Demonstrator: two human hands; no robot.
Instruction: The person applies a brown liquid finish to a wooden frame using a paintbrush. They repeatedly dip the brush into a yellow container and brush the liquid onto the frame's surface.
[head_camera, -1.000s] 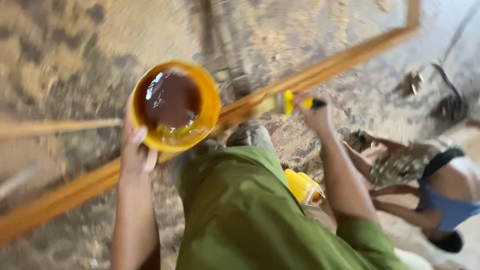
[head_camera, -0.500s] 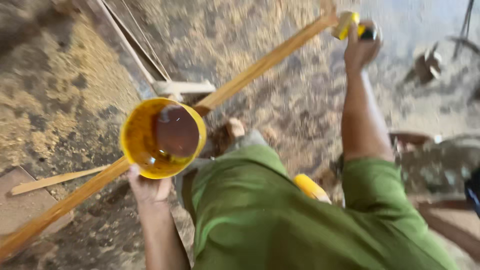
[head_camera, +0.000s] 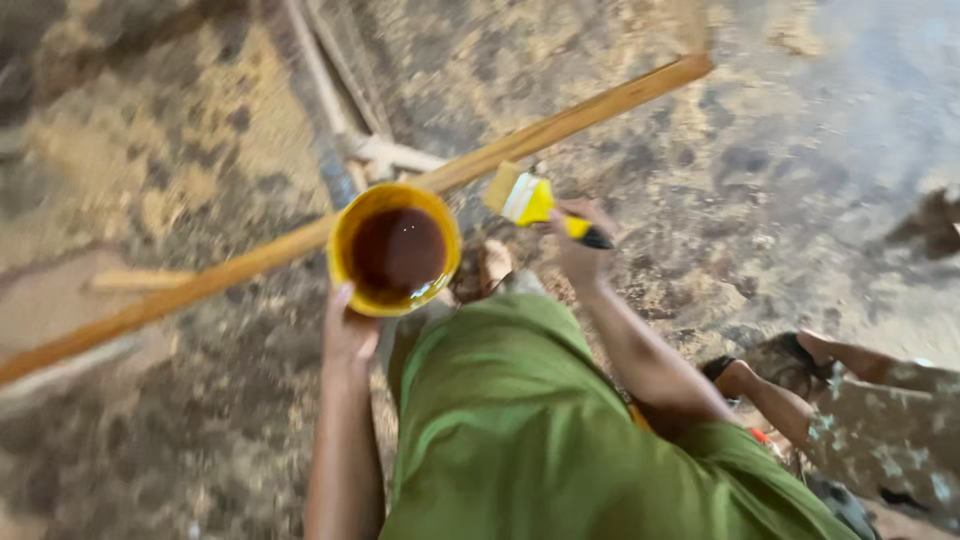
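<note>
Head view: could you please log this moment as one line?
left hand: holds yellow cup of dark liquid | right hand: holds brush near wooden strip

Left hand (head_camera: 348, 325) is raised on a straight forearm, fingers curled; right hand (head_camera: 580, 245) reaches farther, fist closed, elbow bent

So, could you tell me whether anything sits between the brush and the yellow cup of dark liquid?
Nothing visible does. The brush in the right hand hangs just right of the yellow cup, with open air between.
</note>
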